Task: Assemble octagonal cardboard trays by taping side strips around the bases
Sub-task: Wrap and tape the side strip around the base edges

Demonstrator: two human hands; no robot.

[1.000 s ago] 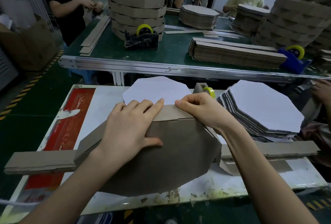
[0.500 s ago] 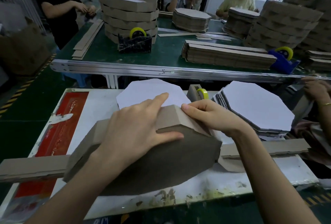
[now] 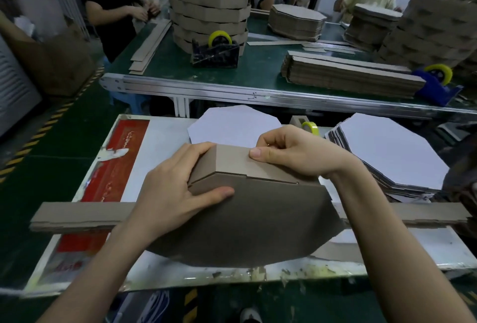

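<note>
Side strip [image 3: 240,162] is held against the upturned base [image 3: 245,219]: the left corner is clasped by the left hand [image 3: 175,188] and the far edge pinched by the right hand [image 3: 296,152]. Tape [image 3: 310,127] is judged needed next.

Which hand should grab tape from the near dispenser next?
Right, probably. The right hand sits just in front of the tape dispenser and only pinches the side strip; the left hand clamps the strip's corner onto the base.
</note>
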